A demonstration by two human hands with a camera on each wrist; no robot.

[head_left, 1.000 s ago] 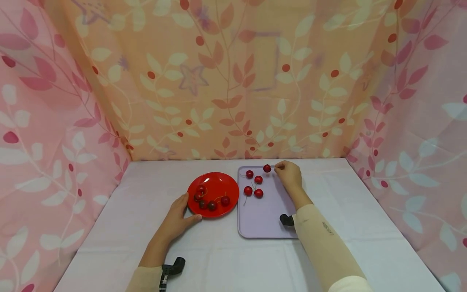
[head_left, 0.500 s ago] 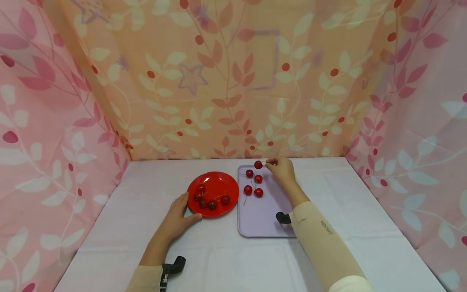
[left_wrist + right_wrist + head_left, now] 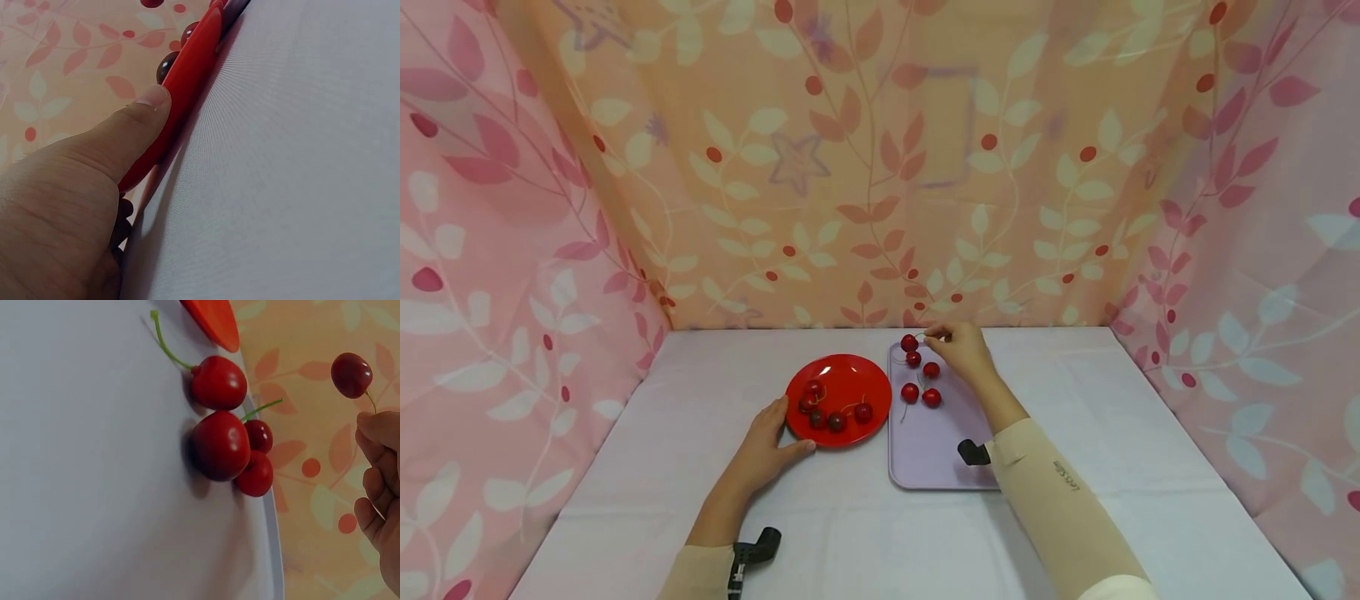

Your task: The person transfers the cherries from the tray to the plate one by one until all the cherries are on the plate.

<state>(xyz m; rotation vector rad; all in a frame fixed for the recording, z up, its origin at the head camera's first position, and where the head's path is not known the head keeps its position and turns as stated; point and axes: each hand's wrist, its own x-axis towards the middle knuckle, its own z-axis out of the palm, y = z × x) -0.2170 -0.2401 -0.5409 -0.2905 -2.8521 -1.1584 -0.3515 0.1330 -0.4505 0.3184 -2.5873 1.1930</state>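
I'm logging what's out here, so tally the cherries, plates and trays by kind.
Red plate: 1
Lilac tray: 1
Cherries: 10 visible (5 on the plate, 4 on the tray, 1 held by the right hand)
Total: 12

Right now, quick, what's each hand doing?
Left hand: open, touching the red plate.
Right hand: closed, fingers pinching a red cherry by its stem.

The left hand [image 3: 764, 450] spreads its thumb [image 3: 128, 134] away from its fingers [image 3: 771, 412]; the right hand [image 3: 964, 354], raised, pinches with thumb and fingers, the lower ones curled.
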